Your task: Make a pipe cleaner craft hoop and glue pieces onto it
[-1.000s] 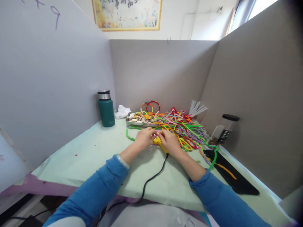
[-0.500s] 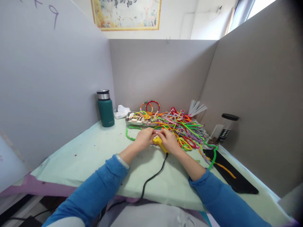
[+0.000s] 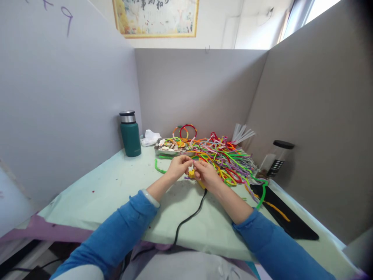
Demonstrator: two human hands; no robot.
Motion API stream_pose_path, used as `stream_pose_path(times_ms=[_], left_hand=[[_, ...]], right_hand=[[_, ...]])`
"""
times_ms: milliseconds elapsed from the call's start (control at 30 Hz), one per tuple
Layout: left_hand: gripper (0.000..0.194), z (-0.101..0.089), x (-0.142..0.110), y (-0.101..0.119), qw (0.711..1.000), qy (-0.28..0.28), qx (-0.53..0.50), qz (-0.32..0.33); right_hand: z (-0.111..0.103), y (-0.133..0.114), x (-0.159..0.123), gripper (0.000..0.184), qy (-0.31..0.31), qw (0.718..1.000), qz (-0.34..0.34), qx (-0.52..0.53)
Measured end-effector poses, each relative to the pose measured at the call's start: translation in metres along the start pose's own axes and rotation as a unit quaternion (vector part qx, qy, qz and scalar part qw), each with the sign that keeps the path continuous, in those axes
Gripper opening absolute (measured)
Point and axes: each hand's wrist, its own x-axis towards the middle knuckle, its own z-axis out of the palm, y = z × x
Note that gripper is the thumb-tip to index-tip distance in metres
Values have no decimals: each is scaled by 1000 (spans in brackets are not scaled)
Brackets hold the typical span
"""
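My left hand [image 3: 179, 167] and my right hand [image 3: 206, 174] meet fingertip to fingertip above the table, both closed in a pinch. What they pinch is too small and too covered by the fingers to name. Just below them lies a yellow glue gun [image 3: 191, 174], partly hidden by my right hand, its black cord [image 3: 190, 216] running to the table's front edge. A bent green pipe cleaner [image 3: 158, 166] lies left of my left hand. Behind my right hand spreads a tangled heap of coloured pipe cleaners [image 3: 224, 157].
A metal tray [image 3: 175, 153] of shells stands behind the hands, with fuzzy rings [image 3: 188, 131] beyond. A green bottle [image 3: 130, 138] and tissue pack [image 3: 150, 137] stand left. White sticks [image 3: 242, 133], a clear jar [image 3: 275, 161] and a black flat object [image 3: 287, 216] are right. Grey partitions [image 3: 201, 85] enclose the table.
My fingertips have risen slightly and drawn closer together. A pink bit that showed between them is now mostly covered. My right hand hides more of the glue gun.
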Motion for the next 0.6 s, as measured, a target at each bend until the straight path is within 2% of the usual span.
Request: stream_pose_path(times_ms=[100,200,267,333,467,600], left_hand=[[21,-3,0,4,999,-8,31,-8],[25,-8,0,7,995,0,102,21],[24,-11,1,6,983,19,172,66],[20,-12,1,4,961,33,246,120],[15,-11,-2,-1,916,25,354,185],[17,-10,-6,-1,889,20,412,197]], right_hand=[[-4,-1,2,32,32,998,-26,-55],[-9,-3,4,30,70,981,-68,-167],[-12,-3,4,29,88,957,-110,-253],[-14,-3,3,27,103,920,-161,-341],[-16,-2,-1,23,101,846,-224,-473],[-15,-1,-2,20,89,814,-246,-518]])
